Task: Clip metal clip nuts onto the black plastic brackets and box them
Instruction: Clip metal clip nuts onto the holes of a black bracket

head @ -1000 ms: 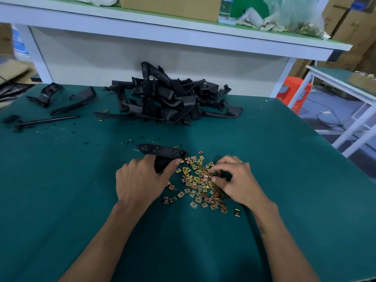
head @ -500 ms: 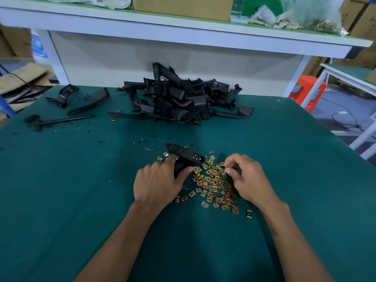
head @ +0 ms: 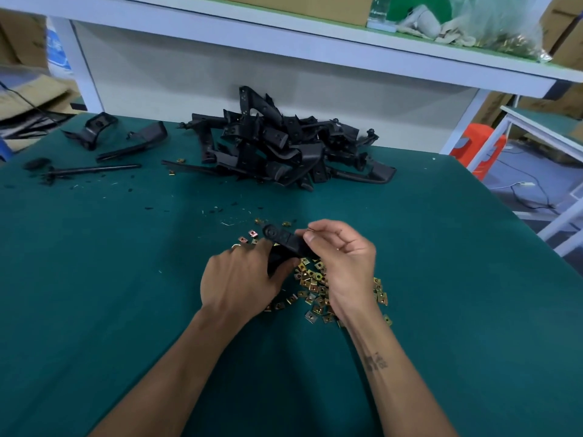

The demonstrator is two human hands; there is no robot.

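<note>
My left hand grips a black plastic bracket just above the green table, its round end pointing up and left. My right hand is raised at the bracket's right end, thumb and forefinger pinched together on a thin metal clip nut that barely shows. Below and between the hands lies a scatter of several gold clip nuts. A big pile of black brackets sits at the table's far side.
Loose black parts and a thin rod lie at the far left. A white shelf overhangs the back with a bag of clip nuts. The table's right edge drops beside a white frame and an orange stool.
My right hand lifted off the clip nut scatter and came up to the bracket's right end with a nut pinched. My left hand raised and tilted the bracket slightly.
</note>
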